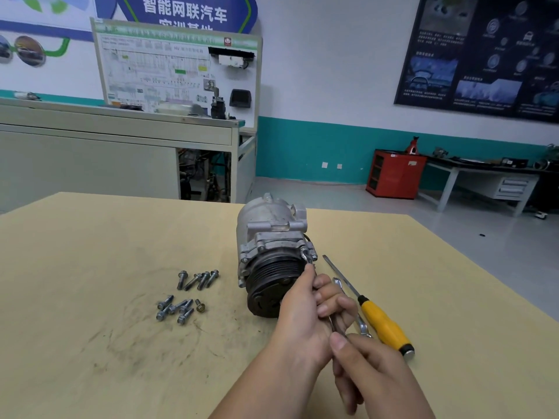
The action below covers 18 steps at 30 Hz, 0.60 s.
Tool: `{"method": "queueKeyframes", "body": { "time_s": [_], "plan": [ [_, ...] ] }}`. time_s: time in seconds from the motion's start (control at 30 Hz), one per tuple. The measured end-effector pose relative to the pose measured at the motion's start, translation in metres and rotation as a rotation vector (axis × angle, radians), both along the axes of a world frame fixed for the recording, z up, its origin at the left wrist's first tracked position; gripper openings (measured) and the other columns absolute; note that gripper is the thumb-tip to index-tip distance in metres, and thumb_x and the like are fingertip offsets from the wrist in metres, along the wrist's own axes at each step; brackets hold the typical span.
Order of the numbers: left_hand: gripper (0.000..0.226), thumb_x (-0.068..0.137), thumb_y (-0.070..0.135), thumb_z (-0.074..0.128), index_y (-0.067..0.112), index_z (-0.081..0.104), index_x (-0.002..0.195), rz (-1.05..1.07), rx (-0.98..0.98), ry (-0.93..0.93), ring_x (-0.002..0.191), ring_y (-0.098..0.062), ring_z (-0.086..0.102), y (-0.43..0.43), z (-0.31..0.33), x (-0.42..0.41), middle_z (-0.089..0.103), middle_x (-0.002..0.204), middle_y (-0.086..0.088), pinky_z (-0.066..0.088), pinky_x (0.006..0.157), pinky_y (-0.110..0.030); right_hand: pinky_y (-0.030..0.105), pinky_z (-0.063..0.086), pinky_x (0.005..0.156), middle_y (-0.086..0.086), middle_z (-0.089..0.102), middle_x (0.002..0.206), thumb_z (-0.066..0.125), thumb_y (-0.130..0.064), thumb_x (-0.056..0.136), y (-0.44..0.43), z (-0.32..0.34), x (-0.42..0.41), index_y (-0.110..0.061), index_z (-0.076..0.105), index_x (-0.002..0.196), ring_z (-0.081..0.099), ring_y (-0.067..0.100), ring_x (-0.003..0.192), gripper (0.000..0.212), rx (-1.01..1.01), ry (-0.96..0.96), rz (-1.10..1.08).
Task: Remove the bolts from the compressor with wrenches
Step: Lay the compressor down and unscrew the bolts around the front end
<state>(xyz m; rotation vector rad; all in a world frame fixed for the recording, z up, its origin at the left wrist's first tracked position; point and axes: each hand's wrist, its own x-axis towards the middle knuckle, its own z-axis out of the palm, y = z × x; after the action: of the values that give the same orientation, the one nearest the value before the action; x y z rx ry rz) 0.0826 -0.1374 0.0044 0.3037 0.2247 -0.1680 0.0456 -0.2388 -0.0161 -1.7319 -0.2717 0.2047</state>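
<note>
A grey metal compressor (pixel 272 234) with a black pulley lies on the yellow table (pixel 90 343), pulley toward me. My left hand (pixel 302 313) is wrapped around a silver wrench (pixel 333 325) whose head sits on a bolt (pixel 308 257) at the compressor's right flange. My right hand (pixel 372 370) pinches the wrench's near end with thumb and fingers. Several loose bolts (pixel 187 294) lie in two groups on the table, left of the compressor.
A yellow-handled screwdriver (pixel 382 322) lies right of my hands, its tip pointing away. A second silver wrench (pixel 361 323) lies between it and my left hand. Beyond the table stand a training bench (pixel 121 131), a red cabinet (pixel 396 173) and a workbench (pixel 484 176).
</note>
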Motion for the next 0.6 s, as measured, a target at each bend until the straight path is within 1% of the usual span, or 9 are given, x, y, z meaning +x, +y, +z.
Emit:
{"method": "queueKeyframes", "body": {
  "time_s": [0.17,0.27,0.37,0.47,0.53,0.6],
  "plan": [
    [0.047,0.100,0.034,0.042,0.011,0.043,0.059,-0.025,0.083,-0.014,0.028,-0.007,0.022,0.002,0.002,-0.002,0.024,0.044,0.005,0.042,0.041,-0.015,0.015,0.034,0.042,0.008,0.047,0.039,0.054,-0.019,0.087,0.000,0.004,0.001,-0.014,0.051,0.048,0.041,0.012,0.036,0.040,-0.001,-0.058,0.004],
    [0.043,0.100,0.032,0.041,0.009,0.046,0.064,-0.028,0.128,-0.019,0.030,-0.007,0.025,0.006,-0.001,-0.003,0.027,0.046,0.004,0.046,0.044,-0.017,0.016,0.032,0.041,0.008,0.045,0.038,0.057,-0.015,0.088,0.002,0.004,0.000,-0.012,0.052,0.051,0.040,0.015,0.035,0.037,0.005,0.015,0.006],
    [0.038,0.101,0.028,0.042,0.005,0.050,0.072,-0.022,0.173,-0.013,0.033,-0.007,0.028,0.009,-0.005,-0.002,0.031,0.048,0.002,0.049,0.045,-0.019,0.015,0.033,0.039,0.009,0.049,0.040,0.061,-0.012,0.085,0.009,0.002,-0.004,-0.010,0.057,0.058,0.042,0.015,0.035,0.027,-0.033,0.056,-0.020],
    [0.031,0.100,0.024,0.045,0.003,0.055,0.079,-0.010,0.277,-0.026,0.035,-0.007,0.030,0.013,-0.009,-0.001,0.036,0.049,0.002,0.049,0.045,-0.019,0.014,0.038,0.046,0.010,0.056,0.044,0.063,-0.012,0.082,0.015,-0.006,-0.007,-0.015,0.057,0.060,0.050,0.014,0.040,0.023,-0.133,-0.046,-0.100],
    [0.027,0.099,0.019,0.046,0.002,0.058,0.081,-0.005,0.351,-0.040,0.036,-0.007,0.034,0.016,-0.012,-0.001,0.042,0.050,0.001,0.050,0.047,-0.021,0.014,0.042,0.053,0.007,0.064,0.053,0.063,-0.015,0.081,0.017,-0.012,-0.007,-0.019,0.057,0.063,0.056,0.012,0.048,0.019,-0.229,-0.154,-0.143],
    [0.023,0.097,0.015,0.048,0.002,0.060,0.081,-0.013,0.415,-0.057,0.037,-0.007,0.038,0.019,-0.013,0.000,0.048,0.052,-0.001,0.052,0.049,-0.023,0.013,0.042,0.059,0.003,0.068,0.064,0.063,-0.020,0.082,0.017,-0.020,-0.005,-0.025,0.055,0.069,0.059,0.007,0.057,0.015,-0.352,-0.262,-0.192]
  ]
}}
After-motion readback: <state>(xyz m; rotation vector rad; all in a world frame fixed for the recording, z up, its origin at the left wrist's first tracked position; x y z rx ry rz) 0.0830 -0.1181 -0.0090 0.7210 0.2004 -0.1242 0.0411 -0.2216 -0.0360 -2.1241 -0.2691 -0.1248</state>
